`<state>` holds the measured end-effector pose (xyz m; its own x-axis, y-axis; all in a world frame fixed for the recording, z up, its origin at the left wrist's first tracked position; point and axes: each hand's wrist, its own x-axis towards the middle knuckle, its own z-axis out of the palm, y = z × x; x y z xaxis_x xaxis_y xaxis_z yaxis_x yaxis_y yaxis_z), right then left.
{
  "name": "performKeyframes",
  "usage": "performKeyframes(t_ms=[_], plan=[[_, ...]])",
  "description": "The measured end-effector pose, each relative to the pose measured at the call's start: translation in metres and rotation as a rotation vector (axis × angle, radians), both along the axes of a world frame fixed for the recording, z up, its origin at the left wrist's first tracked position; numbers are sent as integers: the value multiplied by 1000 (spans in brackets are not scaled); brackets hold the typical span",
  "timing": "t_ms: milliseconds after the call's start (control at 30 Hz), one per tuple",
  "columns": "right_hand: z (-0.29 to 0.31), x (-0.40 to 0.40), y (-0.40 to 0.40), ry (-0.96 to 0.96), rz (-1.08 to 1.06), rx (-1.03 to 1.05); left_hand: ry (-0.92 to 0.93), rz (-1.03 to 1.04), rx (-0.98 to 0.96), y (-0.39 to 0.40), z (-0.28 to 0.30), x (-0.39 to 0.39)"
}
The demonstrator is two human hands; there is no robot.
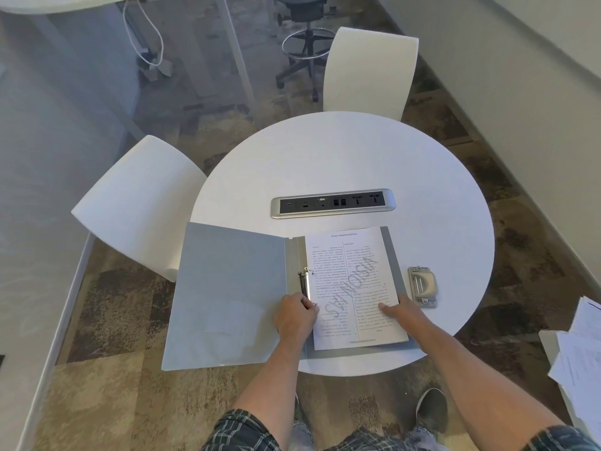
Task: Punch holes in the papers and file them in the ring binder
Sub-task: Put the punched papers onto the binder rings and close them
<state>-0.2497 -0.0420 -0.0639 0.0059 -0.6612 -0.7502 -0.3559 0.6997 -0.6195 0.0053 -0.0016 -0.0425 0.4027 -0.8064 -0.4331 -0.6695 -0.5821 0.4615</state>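
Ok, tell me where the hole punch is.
The hole punch sits on the round table, right of the open binder, just beyond the right hand.

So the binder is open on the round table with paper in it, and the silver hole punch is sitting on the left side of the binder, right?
Not quite. The head view shows the hole punch on the right side of the binder, beside the right hand. The rest is right: the binder lies open on the round table with paper in it.

Open tabletop (341,151) beyond the socket strip (333,203) — hole punch (422,287) (beside binder (227,288)) crowds the right.
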Motion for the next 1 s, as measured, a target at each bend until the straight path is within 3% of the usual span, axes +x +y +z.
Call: performKeyframes(t_ms=[333, 500, 600, 700, 767, 833, 1000], plan=[[0, -2, 7, -11, 45, -31, 41, 64, -92, 5, -2, -5], [5, 6, 14, 242, 61, -128, 91, 92, -99, 3, 1, -7], [14, 15, 24, 606, 216, -293, 107, 90, -85, 0, -1, -7], [17, 20, 27, 952, 519, -606, 97, 92, -76, -3, 1, -7], [16, 25, 26, 951, 818, -679, 75, 99, -62, -1, 3, -3], [11, 28, 24, 922, 1010, -603, 28, 91, -32, -1, 6, -2], [9, 30, 9, 921, 1122, -449, -117, -59, 128, -12, 15, 1]])
